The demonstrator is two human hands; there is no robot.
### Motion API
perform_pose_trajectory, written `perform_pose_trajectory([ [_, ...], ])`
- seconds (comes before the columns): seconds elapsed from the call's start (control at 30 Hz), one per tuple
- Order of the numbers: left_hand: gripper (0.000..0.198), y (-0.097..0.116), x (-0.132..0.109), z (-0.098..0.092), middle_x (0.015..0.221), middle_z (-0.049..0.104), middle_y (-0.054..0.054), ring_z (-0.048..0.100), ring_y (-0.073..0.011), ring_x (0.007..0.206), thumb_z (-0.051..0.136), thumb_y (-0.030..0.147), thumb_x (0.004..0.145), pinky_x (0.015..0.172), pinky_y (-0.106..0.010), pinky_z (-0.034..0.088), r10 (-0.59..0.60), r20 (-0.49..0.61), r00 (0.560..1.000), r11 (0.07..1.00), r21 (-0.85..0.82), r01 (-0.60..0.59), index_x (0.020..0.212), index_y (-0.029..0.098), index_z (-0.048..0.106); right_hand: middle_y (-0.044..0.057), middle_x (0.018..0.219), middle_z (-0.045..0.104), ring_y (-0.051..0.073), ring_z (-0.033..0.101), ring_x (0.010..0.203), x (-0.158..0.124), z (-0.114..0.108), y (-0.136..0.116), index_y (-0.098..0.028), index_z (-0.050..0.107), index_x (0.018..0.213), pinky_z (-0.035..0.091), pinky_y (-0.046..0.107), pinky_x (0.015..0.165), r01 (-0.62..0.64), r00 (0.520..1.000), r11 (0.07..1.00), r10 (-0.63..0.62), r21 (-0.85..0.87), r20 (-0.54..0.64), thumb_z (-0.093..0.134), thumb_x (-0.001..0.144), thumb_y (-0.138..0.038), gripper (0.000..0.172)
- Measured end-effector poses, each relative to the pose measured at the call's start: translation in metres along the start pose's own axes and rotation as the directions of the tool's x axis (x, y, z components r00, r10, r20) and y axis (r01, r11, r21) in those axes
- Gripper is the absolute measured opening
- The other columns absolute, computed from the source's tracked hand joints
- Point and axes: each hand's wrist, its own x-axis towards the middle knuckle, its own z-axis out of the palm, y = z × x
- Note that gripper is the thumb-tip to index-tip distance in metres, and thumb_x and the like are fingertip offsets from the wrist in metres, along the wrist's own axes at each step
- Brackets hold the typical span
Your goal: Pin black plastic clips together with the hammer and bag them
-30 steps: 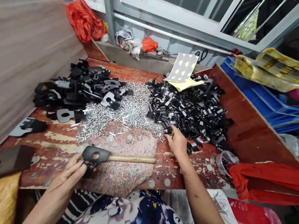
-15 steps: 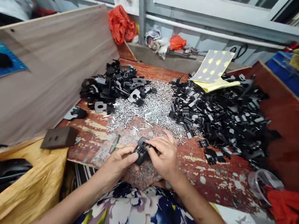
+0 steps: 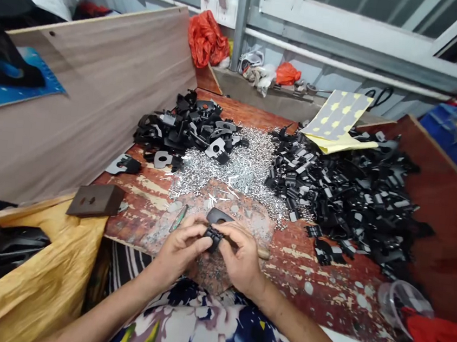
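Observation:
Between my two hands is a black plastic clip part (image 3: 214, 238) with ridged hinge knuckles, just above the table's front edge. My left hand (image 3: 182, 245) pinches its left side between thumb and fingers. Thumb and fingers of my right hand (image 3: 242, 254) close on its right side; a thin pin between them cannot be made out. A flat black piece (image 3: 219, 216) with a rounded end shows just beyond my fingertips; whether it joins the clip part is unclear. Beyond my hands lies a heap of small silver metal pins (image 3: 233, 166). A wooden handle (image 3: 263, 253) sticks out beside my right hand.
Black plastic parts are piled left (image 3: 184, 125) and right (image 3: 340, 199) of the pins. A thin green-handled tool (image 3: 179, 218) lies left of my hands. A brown block (image 3: 95, 200) sits at the left edge, a clear plastic tub (image 3: 405, 301) at right. Wooden boards (image 3: 111, 77) flank the table.
The black clip part has turned in my fingers, so its ridged hinge side now faces me. The wooden handle has come into sight by my right hand. The whole view has shifted slightly.

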Motion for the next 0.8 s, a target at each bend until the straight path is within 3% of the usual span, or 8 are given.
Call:
perform_pose_trajectory([
  [0.13, 0.031, 0.002, -0.001, -0.01, 0.146, 0.045, -0.011, 0.059, -0.0198, 0.089, 0.073, 0.046, 0.084, 0.063, -0.027, 0.054, 0.009, -0.017, 1.0, 0.994, 0.109, -0.008, 0.071, 0.017, 0.076, 0.005, 0.106, 0.078, 0.02, 0.07, 0.098, 0.01, -0.01, 0.004, -0.023, 0.074, 0.12, 0.056, 0.036, 0.091, 0.032, 0.983, 0.999, -0.037, 0.032, 0.182, 0.057, 0.095, -0.021, 0.03],
  [0.17, 0.031, 0.002, -0.002, -0.014, 0.143, 0.049, -0.011, 0.059, -0.0168, 0.081, 0.074, 0.046, 0.083, 0.06, -0.026, 0.051, -0.015, -0.028, 0.999, 0.994, 0.107, 0.018, 0.072, 0.018, 0.076, 0.003, 0.103, 0.078, 0.019, 0.07, 0.095, 0.016, -0.018, 0.009, -0.026, 0.075, 0.118, 0.056, 0.034, 0.089, 0.043, 0.967, 0.999, -0.044, 0.009, 0.249, 0.059, 0.095, -0.02, 0.029],
  [0.23, 0.029, -0.001, -0.005, -0.023, 0.117, 0.065, -0.009, 0.053, -0.0121, 0.065, 0.076, 0.047, 0.081, 0.056, -0.025, 0.045, -0.076, -0.08, 0.994, 0.994, 0.071, 0.082, 0.077, 0.019, 0.077, -0.002, 0.095, 0.079, 0.016, 0.069, 0.087, 0.032, -0.037, 0.022, -0.03, 0.077, 0.111, 0.055, 0.033, 0.087, 0.046, 0.954, 0.981, 0.012, -0.186, 0.3, 0.059, 0.095, -0.018, 0.027],
  [0.3, 0.028, -0.003, -0.009, -0.03, 0.083, 0.066, -0.004, 0.05, -0.0116, 0.06, 0.077, 0.048, 0.08, 0.057, -0.023, 0.041, -0.118, -0.142, 0.983, 0.992, 0.033, 0.124, 0.08, 0.02, 0.077, -0.001, 0.091, 0.078, 0.017, 0.066, 0.085, 0.05, -0.058, 0.041, -0.03, 0.078, 0.106, 0.051, 0.036, 0.088, 0.012, 0.975, 0.884, 0.094, -0.468, 0.202, 0.058, 0.095, -0.014, 0.028],
  [0.4, 0.029, -0.005, -0.015, -0.037, 0.072, 0.062, 0.0, 0.054, -0.0126, 0.063, 0.08, 0.048, 0.077, 0.065, -0.023, 0.042, -0.159, -0.176, 0.971, 0.987, -0.012, 0.16, 0.079, 0.019, 0.076, 0.008, 0.096, 0.073, 0.023, 0.06, 0.093, 0.074, -0.078, 0.069, -0.023, 0.077, 0.102, 0.043, 0.041, 0.09, -0.046, 0.992, 0.755, 0.111, -0.654, 0.058, 0.058, 0.092, -0.01, 0.025],
  [0.6, 0.033, -0.008, -0.024, -0.042, 0.083, 0.064, 0.0, 0.058, -0.0118, 0.064, 0.085, 0.05, 0.072, 0.066, -0.024, 0.044, -0.247, -0.198, 0.949, 0.965, -0.143, 0.221, 0.082, 0.02, 0.076, 0.009, 0.092, 0.064, 0.025, 0.053, 0.096, 0.081, -0.085, 0.09, -0.02, 0.069, 0.078, 0.039, 0.04, 0.088, -0.052, 0.991, 0.775, 0.117, -0.63, 0.063, 0.064, 0.081, -0.011, 0.011],
  [0.8, 0.034, -0.01, -0.025, -0.047, 0.081, 0.065, 0.0, 0.058, -0.0115, 0.062, 0.088, 0.048, 0.069, 0.065, -0.023, 0.046, -0.285, -0.201, 0.937, 0.951, -0.182, 0.25, 0.081, 0.019, 0.076, 0.006, 0.09, 0.068, 0.02, 0.063, 0.085, 0.068, -0.1, 0.097, -0.021, 0.065, 0.085, 0.049, 0.034, 0.081, -0.169, 0.984, 0.897, 0.173, -0.409, -0.026, 0.055, 0.089, -0.025, 0.012],
])
